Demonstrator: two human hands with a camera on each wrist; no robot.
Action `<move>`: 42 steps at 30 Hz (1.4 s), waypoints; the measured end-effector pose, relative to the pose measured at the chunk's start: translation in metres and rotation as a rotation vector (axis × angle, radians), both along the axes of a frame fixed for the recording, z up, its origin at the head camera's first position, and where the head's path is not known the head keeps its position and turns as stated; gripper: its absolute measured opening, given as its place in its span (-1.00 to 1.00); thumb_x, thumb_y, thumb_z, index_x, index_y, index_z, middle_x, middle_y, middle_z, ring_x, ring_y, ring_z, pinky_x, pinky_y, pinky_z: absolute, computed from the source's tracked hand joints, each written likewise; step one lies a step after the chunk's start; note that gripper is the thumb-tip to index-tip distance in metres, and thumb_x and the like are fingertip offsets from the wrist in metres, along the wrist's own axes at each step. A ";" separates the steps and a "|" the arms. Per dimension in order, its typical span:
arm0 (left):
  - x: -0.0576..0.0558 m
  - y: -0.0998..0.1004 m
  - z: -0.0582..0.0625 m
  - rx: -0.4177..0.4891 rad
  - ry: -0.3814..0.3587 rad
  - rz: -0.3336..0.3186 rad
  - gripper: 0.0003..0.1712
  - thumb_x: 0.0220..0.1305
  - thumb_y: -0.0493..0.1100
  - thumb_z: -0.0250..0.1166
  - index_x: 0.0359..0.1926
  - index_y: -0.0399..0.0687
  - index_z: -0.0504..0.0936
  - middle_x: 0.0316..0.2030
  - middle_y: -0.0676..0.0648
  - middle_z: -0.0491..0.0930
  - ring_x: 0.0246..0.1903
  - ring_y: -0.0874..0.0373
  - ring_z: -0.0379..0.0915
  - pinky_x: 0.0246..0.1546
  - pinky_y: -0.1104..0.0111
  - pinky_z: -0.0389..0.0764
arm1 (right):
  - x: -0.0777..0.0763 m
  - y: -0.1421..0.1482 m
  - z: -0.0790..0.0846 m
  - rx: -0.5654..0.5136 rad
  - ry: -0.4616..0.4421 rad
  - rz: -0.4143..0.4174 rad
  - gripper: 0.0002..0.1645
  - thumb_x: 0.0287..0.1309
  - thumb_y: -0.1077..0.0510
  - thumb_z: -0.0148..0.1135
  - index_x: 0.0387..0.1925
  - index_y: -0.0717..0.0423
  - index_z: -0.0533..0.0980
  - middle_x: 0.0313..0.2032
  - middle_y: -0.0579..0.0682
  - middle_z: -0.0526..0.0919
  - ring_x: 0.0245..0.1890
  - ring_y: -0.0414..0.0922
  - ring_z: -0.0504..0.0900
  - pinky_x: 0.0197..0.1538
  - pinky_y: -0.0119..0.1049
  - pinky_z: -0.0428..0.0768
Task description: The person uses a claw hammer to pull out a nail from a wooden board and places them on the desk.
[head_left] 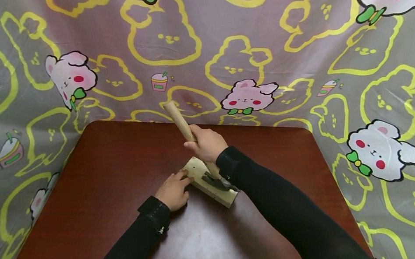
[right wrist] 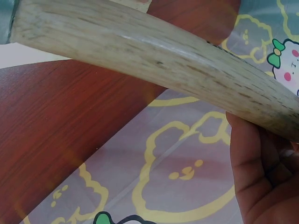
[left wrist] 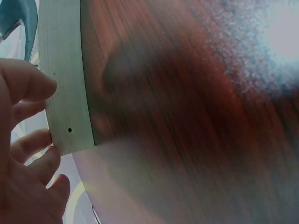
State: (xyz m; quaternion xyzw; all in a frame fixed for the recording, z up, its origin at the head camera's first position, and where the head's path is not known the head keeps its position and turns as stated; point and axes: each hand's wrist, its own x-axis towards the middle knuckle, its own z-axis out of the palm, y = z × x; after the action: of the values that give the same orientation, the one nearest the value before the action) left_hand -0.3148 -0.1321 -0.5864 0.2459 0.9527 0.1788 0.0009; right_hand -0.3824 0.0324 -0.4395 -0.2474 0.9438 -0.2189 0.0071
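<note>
In the head view, my right hand [head_left: 211,143] grips the wooden handle of a claw hammer [head_left: 177,118], which stands up at a tilt. The hammer's dark metal head [head_left: 221,184] is down at the top of a pale wooden block [head_left: 218,196]. My left hand [head_left: 173,192] holds the block's far left end. In the left wrist view, the fingers [left wrist: 30,81] bend against the block's edge and a small dark hole [left wrist: 70,130] shows near its end. The hammer's handle [right wrist: 154,56] crosses the right wrist view, with the curled right hand [right wrist: 266,172] around it.
The block lies slantwise on a reddish-brown table [head_left: 116,160] with rounded corners. A patterned cloth [head_left: 177,27] with cartoon rabbits hangs behind the table and along both sides. Bright light reflects off the table's front part.
</note>
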 end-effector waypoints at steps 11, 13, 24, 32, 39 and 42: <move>-0.001 -0.002 0.000 -0.011 0.021 -0.017 -0.49 0.20 -0.25 0.26 0.21 -0.08 0.56 0.30 -0.23 0.32 0.34 -0.14 0.16 0.30 -0.03 0.21 | -0.004 -0.007 0.002 -0.067 0.008 -0.058 -0.34 0.30 -0.17 0.18 0.33 -0.04 0.31 -0.25 -0.01 0.62 -0.29 -0.06 0.64 -0.24 -0.14 0.59; -0.001 -0.002 -0.001 -0.010 0.014 -0.020 -0.48 0.20 -0.25 0.25 0.22 -0.07 0.56 0.30 -0.23 0.31 0.33 -0.13 0.18 0.30 -0.03 0.21 | -0.003 -0.007 0.002 -0.069 0.017 -0.063 -0.34 0.30 -0.16 0.17 0.33 -0.03 0.31 -0.26 -0.01 0.62 -0.30 -0.06 0.64 -0.24 -0.13 0.59; -0.003 0.000 0.002 -0.014 -0.013 -0.010 -0.49 0.20 -0.26 0.26 0.21 -0.07 0.56 0.31 -0.23 0.30 0.31 -0.10 0.21 0.31 -0.03 0.20 | 0.009 0.012 0.004 -0.144 0.054 -0.073 -0.36 0.33 -0.14 0.15 0.30 0.04 0.29 -0.35 0.00 0.60 -0.38 -0.08 0.64 -0.31 -0.16 0.60; -0.002 -0.001 0.001 -0.033 -0.038 0.014 -0.50 0.22 -0.26 0.26 0.22 -0.14 0.55 0.32 -0.28 0.29 0.34 -0.12 0.16 0.31 -0.03 0.20 | 0.018 0.034 0.004 -0.220 0.030 -0.140 -0.44 0.34 -0.12 0.14 0.18 0.11 0.28 -0.31 0.04 0.59 -0.36 -0.05 0.65 -0.32 -0.16 0.61; 0.000 0.002 0.002 -0.027 -0.029 0.024 -0.50 0.22 -0.25 0.27 0.22 -0.15 0.55 0.31 -0.28 0.30 0.30 -0.13 0.22 0.30 -0.01 0.22 | 0.023 0.043 0.003 -0.247 0.021 -0.140 -0.53 0.33 -0.14 0.14 0.04 0.09 0.32 -0.39 -0.01 0.58 -0.42 -0.11 0.65 -0.38 -0.20 0.60; 0.002 0.005 0.004 -0.031 -0.036 0.031 -0.49 0.22 -0.25 0.27 0.22 -0.14 0.54 0.31 -0.29 0.29 0.30 -0.13 0.23 0.30 -0.02 0.22 | 0.024 0.047 0.004 -0.253 -0.007 -0.153 -0.56 0.33 -0.16 0.14 -0.01 0.06 0.34 -0.40 -0.03 0.56 -0.42 -0.13 0.64 -0.38 -0.23 0.60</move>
State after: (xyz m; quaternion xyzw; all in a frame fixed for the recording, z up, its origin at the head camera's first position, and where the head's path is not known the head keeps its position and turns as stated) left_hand -0.3130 -0.1274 -0.5826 0.2279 0.9589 0.1681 0.0191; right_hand -0.3583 0.0795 -0.4360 -0.1728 0.9249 -0.3366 -0.0376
